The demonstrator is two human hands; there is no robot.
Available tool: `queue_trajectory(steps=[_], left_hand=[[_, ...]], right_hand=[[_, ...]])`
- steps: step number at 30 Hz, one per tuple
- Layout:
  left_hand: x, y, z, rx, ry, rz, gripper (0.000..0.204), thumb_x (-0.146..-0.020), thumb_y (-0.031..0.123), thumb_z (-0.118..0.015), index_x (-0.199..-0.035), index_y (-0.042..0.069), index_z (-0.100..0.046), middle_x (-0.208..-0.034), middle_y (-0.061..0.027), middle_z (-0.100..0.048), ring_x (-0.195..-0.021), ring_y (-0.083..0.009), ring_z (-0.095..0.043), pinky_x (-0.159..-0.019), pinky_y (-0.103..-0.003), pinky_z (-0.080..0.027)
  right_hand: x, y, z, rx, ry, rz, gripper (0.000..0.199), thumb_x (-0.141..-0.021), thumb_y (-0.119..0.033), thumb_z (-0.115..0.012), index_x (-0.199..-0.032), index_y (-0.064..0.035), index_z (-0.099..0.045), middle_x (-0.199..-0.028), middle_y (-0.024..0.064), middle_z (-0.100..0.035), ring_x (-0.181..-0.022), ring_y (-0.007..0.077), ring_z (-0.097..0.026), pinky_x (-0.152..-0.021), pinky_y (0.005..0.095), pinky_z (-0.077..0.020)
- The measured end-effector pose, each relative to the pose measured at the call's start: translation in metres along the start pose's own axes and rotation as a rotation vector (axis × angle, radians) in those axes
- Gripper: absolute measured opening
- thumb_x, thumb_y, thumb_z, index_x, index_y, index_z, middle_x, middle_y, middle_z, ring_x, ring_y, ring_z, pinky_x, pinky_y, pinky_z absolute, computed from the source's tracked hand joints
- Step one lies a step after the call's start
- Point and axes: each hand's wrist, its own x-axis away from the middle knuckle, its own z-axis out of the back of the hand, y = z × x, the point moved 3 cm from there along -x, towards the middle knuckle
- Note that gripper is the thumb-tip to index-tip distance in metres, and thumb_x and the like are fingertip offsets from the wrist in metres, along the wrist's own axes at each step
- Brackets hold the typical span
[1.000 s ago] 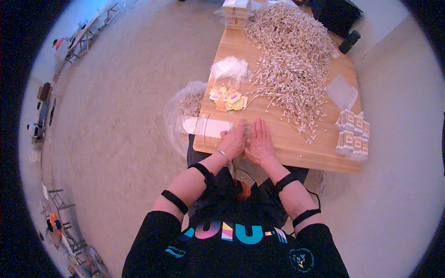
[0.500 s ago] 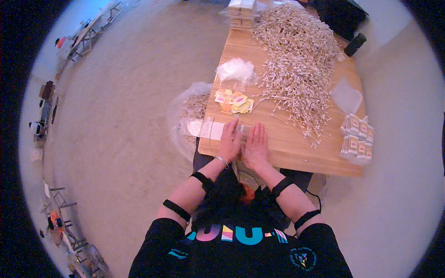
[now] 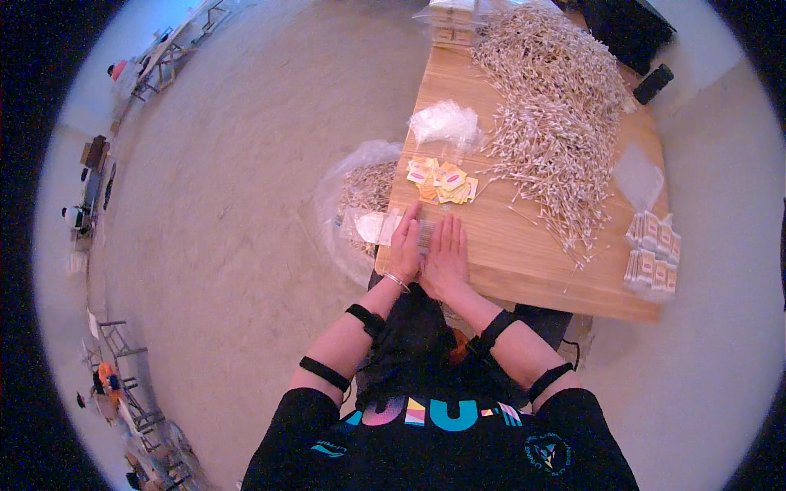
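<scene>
At the near left of the wooden table, a small row of cotton swabs (image 3: 426, 235) lies between my two hands. My left hand (image 3: 404, 250) borders it on the left, fingers stretched and close together. On the other side rests my right hand (image 3: 445, 255), fingers straight and flat against the row. A clear plastic sleeve with a white piece inside (image 3: 371, 227) sticks out left of my left hand, over the table's edge. My left hand covers where the sleeve meets the swabs. Just beyond my fingers lies a loose pile of small yellow and orange cards (image 3: 443, 181).
A big heap of loose cotton swabs (image 3: 557, 106) spreads over the wooden table (image 3: 532, 274). Crumpled clear bags (image 3: 444, 124) lie beyond the cards. Packed swab bundles (image 3: 652, 254) sit at right, stacked packs (image 3: 452, 23) at the far end. A clear sack of swabs (image 3: 336, 200) stands left.
The view has shifted, so the table sits farther right in it. Both hands have moved a little left relative to the table, keeping the swabs between them.
</scene>
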Motion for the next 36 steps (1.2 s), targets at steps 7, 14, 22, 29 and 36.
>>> queue_trajectory(steps=[7,14,22,29,36], left_hand=[[0.002,0.016,0.005,-0.252,-0.092,-0.123,0.04,-0.094,0.017,-0.034,-0.129,-0.002,-0.04,-0.133,-0.0172,-0.042,-0.127,-0.0265,-0.036,-0.106,-0.032,-0.024],[-0.001,0.041,0.05,-0.732,-0.208,-0.401,0.06,-0.072,0.006,-0.05,-0.13,0.001,-0.037,-0.136,-0.0184,-0.036,-0.131,-0.033,-0.025,-0.109,-0.041,-0.019],[-0.024,0.055,0.097,-1.323,-0.446,-0.39,0.067,-0.064,0.011,-0.063,-0.128,0.008,-0.042,-0.136,-0.0082,-0.039,-0.134,-0.0286,-0.021,-0.111,-0.045,-0.011],[-0.027,0.063,0.092,-1.292,-0.493,-0.367,0.066,-0.062,0.019,-0.07,-0.123,0.007,-0.048,-0.133,-0.0065,-0.044,-0.133,-0.0253,-0.025,-0.112,-0.043,-0.01],[-0.028,0.058,0.097,-1.274,-0.508,-0.374,0.068,-0.062,0.021,-0.072,-0.123,0.007,-0.047,-0.132,-0.0076,-0.044,-0.133,-0.0251,-0.025,-0.112,-0.043,-0.011]], right_hand=[[-0.006,-0.01,-0.004,0.066,-0.036,0.013,0.071,-0.087,-0.032,-0.038,-0.137,0.0102,-0.01,-0.146,0.026,-0.004,-0.136,0.0401,0.001,-0.11,0.0477,-0.0001],[-0.013,-0.024,-0.015,-0.014,0.095,0.047,0.081,-0.085,-0.043,-0.044,-0.136,0.0116,-0.011,-0.144,0.0285,-0.008,-0.135,0.0414,-0.002,-0.11,0.0469,-0.0021],[-0.02,-0.043,-0.011,-0.097,0.153,0.052,0.081,-0.086,-0.045,-0.043,-0.135,0.0124,-0.015,-0.143,0.0297,-0.008,-0.135,0.0412,-0.003,-0.11,0.0471,-0.0048],[-0.02,-0.054,-0.007,-0.105,0.139,0.038,0.079,-0.086,-0.042,-0.045,-0.133,0.0138,-0.015,-0.143,0.0299,-0.008,-0.135,0.0416,-0.003,-0.11,0.0465,-0.0049],[-0.023,-0.068,-0.015,-0.08,0.115,0.05,0.081,-0.084,-0.041,-0.047,-0.134,0.0134,-0.014,-0.142,0.0303,-0.009,-0.135,0.0416,-0.004,-0.11,0.0463,-0.0048]])
